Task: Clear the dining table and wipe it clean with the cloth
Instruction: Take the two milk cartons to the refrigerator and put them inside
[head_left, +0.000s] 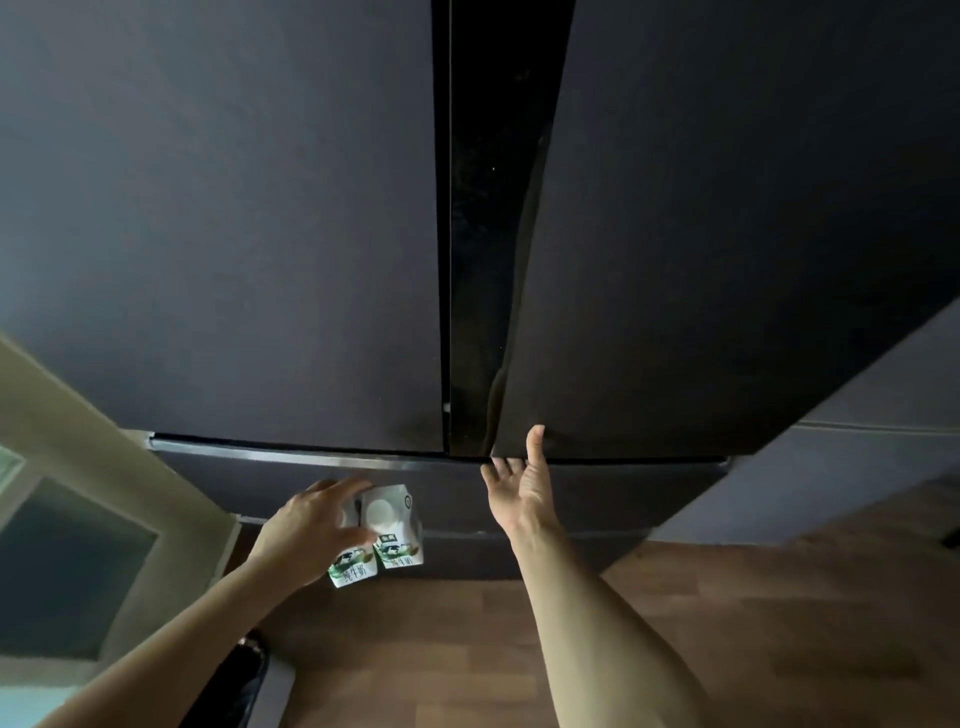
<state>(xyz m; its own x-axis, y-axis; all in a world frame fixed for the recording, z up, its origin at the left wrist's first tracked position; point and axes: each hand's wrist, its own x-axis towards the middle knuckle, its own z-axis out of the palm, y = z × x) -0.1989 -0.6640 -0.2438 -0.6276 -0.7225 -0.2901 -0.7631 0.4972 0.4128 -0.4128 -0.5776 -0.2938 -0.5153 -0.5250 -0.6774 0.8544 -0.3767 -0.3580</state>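
Standing at the refrigerator (218, 208): the left hand (311, 525) has its grip curled round two milk cartons (392, 530), side by side, tops up, held low. The right hand (519, 483), fingers spread and carrying nothing, is at the bottom corner of the right door (727, 234), which is ajar, showing a dark gap (478, 260). The cartons sit down-left of that gap, so I'd say they go up and right once the door swings wider.

A dark fridge (218, 208) fills the upper frame, its 2 doors parted, the right door (727, 234) ajar; wood floor (753, 623) lower right.
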